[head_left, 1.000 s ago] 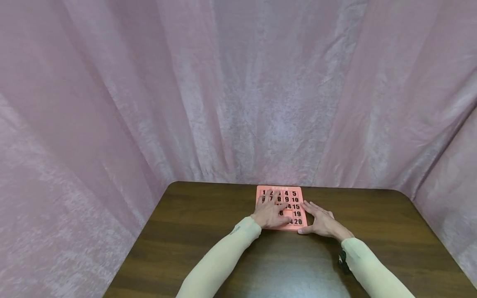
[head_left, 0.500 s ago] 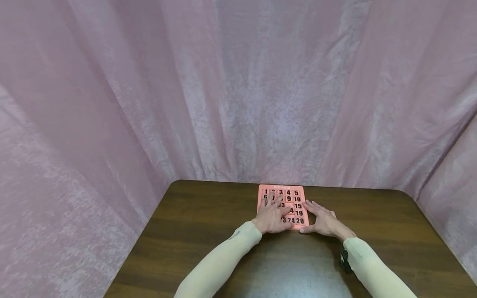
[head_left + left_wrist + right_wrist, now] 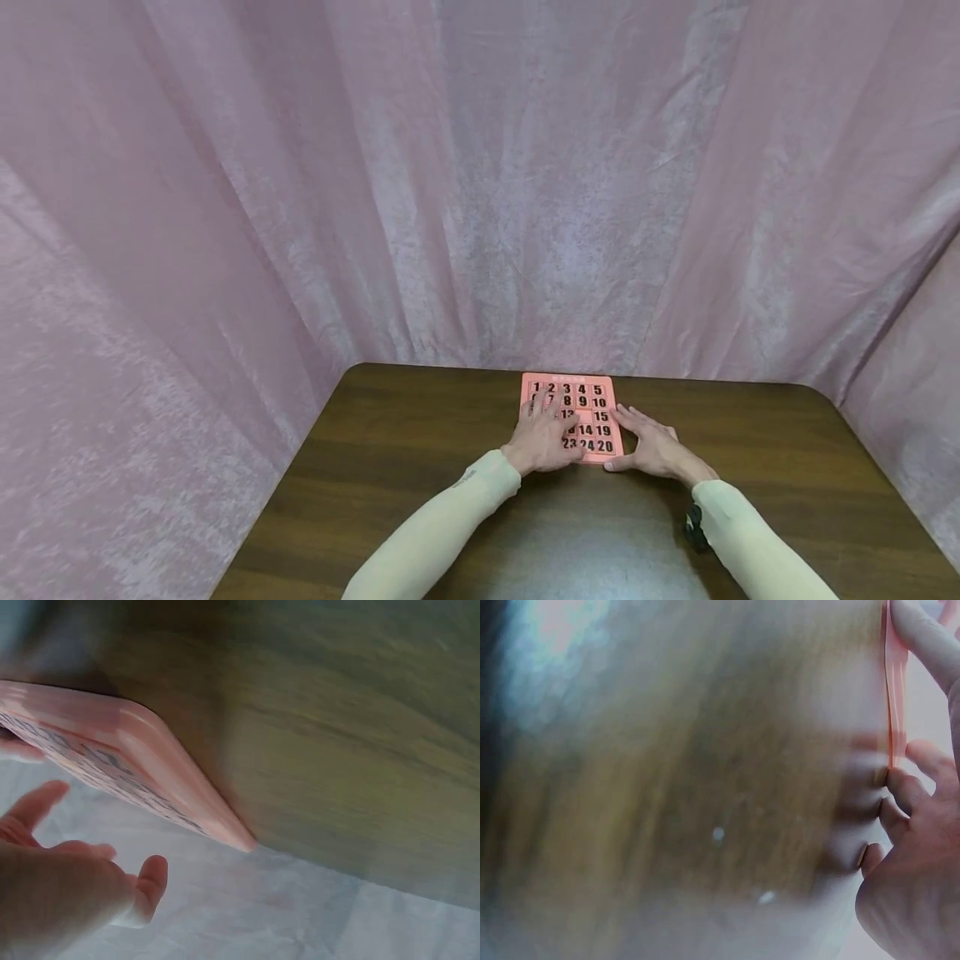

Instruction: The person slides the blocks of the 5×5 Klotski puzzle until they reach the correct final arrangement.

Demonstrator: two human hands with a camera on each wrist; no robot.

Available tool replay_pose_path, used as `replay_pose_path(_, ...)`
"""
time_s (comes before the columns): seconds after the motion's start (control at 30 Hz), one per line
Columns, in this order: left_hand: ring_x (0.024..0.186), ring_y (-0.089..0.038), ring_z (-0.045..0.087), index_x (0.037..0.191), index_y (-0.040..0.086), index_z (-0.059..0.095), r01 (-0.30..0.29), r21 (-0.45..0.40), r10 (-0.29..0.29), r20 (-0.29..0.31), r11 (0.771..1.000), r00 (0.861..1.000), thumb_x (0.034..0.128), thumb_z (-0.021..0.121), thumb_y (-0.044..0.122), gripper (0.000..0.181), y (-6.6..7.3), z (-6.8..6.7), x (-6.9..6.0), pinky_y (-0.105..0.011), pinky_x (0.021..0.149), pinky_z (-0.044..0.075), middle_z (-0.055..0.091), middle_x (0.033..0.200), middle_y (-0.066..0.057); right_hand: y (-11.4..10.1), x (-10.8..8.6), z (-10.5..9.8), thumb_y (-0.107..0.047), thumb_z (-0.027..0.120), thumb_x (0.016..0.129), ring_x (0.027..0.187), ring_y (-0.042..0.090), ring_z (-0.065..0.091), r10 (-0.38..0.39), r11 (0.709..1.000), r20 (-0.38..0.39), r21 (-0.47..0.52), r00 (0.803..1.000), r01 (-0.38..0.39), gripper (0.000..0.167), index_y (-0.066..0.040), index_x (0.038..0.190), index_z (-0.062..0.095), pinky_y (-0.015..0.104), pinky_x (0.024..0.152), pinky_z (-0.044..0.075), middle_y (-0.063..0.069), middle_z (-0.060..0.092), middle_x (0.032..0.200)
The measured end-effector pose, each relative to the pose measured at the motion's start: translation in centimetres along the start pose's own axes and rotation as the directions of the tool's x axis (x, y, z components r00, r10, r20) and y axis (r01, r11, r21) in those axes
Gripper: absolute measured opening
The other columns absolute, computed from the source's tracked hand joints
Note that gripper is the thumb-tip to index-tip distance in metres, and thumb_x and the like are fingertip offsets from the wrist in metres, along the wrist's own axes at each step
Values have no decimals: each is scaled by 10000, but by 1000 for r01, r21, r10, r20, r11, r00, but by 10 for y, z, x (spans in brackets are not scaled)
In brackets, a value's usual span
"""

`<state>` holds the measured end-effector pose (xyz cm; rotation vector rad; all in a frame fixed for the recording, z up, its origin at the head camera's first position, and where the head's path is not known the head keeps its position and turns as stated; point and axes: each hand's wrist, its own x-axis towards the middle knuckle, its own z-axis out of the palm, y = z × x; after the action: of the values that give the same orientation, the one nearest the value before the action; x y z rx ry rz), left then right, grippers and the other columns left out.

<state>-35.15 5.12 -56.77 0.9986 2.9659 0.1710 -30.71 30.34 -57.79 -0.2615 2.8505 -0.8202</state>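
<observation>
A pink number board (image 3: 618, 442) lies at the table's far edge, its number tiles in rows, with an empty square between 13 and 15. My left hand (image 3: 542, 437) is over its left and lower part with fingers spread, hiding several tiles; the thumb is near 23 and 24. My right hand (image 3: 656, 446) rests at the right side, thumb at the near right corner and fingertips along the edge. In the left wrist view the hand (image 3: 64, 889) is beside the board (image 3: 150, 750). In the right wrist view the hand (image 3: 922, 862) touches the board's edge (image 3: 897, 697).
The dark wooden table (image 3: 405, 433) extends around the board on both sides and toward me. A pink velvet curtain (image 3: 525, 208) hangs directly behind the far edge and along the sides. A dark band (image 3: 696, 529) is at my right wrist.
Tile 14 has moved down one row toward me, so the empty square is now above it. My left hand has shifted slightly; my right hand keeps its place at the board's edge.
</observation>
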Motion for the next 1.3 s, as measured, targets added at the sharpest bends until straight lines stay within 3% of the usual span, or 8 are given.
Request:
replay_pose_path(0.2,1710,-399,184,1629,308,538,71,-47,-71,13,996,997,1012,568,665,713,-12,3,2,-628,1292,320,258,1829,-111,0,1,2,-585,913,810,1658,520,239,6,1000,-6,7,1000,-6,1182,-68,1709,344,795,1197,222,258,278,1786)
replay_pose_path(0.4,1715,-408,165,1645,331,510,80,-68,-78,40,994,996,1012,551,716,742,-15,7,2,-635,1292,318,250,1835,-89,0,0,1,-578,913,814,1646,538,246,-1,1000,-3,2,1000,1,1177,-53,1703,349,796,1183,234,277,283,1777)
replay_pose_path(0.77,1739,-389,65,1662,367,465,98,-144,-86,92,985,992,1005,572,709,748,-9,12,3,-653,1334,243,124,1868,-51,0,-2,6,-551,918,820,1646,531,257,-7,1000,-2,11,1000,8,1155,-52,1699,360,784,1174,249,275,297,1773)
replay_pose_path(1.1,1734,-378,106,1655,416,463,109,-80,-103,85,991,991,969,573,770,780,6,11,10,-619,1344,231,168,1860,-58,-1,-3,6,-555,921,817,1643,526,272,-21,1000,-11,5,1000,21,1153,-60,1699,367,798,1161,266,264,312,1772)
replay_pose_path(1.3,1737,-379,83,1677,379,440,111,-100,-102,91,989,991,974,595,733,802,10,10,12,-625,1356,192,140,1866,-54,-1,-2,3,-529,928,815,1637,530,282,-31,999,-35,7,999,32,1142,-42,1689,379,763,1140,281,280,321,1761)
